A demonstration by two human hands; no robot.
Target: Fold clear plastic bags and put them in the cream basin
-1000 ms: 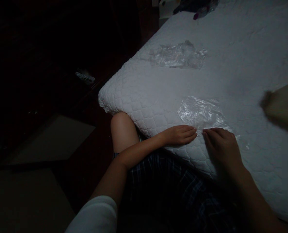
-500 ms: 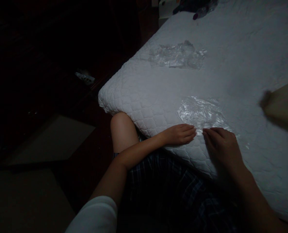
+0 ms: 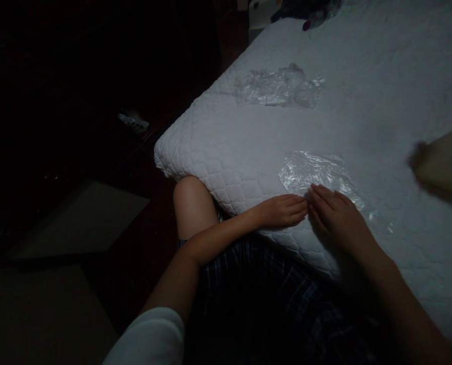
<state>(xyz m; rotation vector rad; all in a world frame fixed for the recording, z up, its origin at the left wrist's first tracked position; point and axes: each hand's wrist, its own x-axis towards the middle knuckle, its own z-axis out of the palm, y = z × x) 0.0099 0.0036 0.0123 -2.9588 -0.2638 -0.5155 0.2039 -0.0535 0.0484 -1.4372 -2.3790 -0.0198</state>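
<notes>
A clear crinkled plastic bag (image 3: 311, 170) lies flat near the edge of a white quilted mattress (image 3: 226, 147). My left hand (image 3: 284, 210) rests palm down at the bag's near edge, fingers stretched out. Facing it from the right is my right hand (image 3: 336, 215), its fingers extended over the near part of the bag, tips close to the left fingertips. No object shows in either hand; the undersides of the fingers are hidden.
A second clear plastic bag (image 3: 279, 86) lies farther back. A clear bottle with a purple cap (image 3: 307, 25) and dark items are at the far edge. A blurred tan object (image 3: 442, 165) juts in at right. Pale flat panels (image 3: 84, 218) are at lower left.
My right hand has gone from a pinch at the bag's near edge to extended fingers, moving slightly left and up. My left hand has stayed in place.
</notes>
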